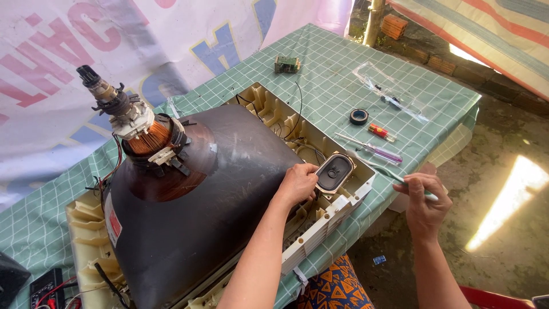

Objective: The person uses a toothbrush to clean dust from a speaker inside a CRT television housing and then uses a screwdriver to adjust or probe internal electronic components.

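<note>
Both forearms reached in from the near edge. Left hand [296, 184] pinched the oval speaker [334, 173] at the right corner of the cream television housing [320, 226], beside the dark picture tube [229, 189]. Right hand [424, 197] was closed around a green-handled screwdriver [394, 176] just right of the speaker, over the checked tablecloth [337, 74].

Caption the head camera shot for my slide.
Left hand steadies oval speaker in opened television frame; right hand holds screwdriver.

A white banner [86, 68] with big pink and blue letters hangs behind the table; a clear plastic bag [394, 94], perhaps packaging, lies far right; a red-and-white label [113, 224] sits on the tube's side.
</note>
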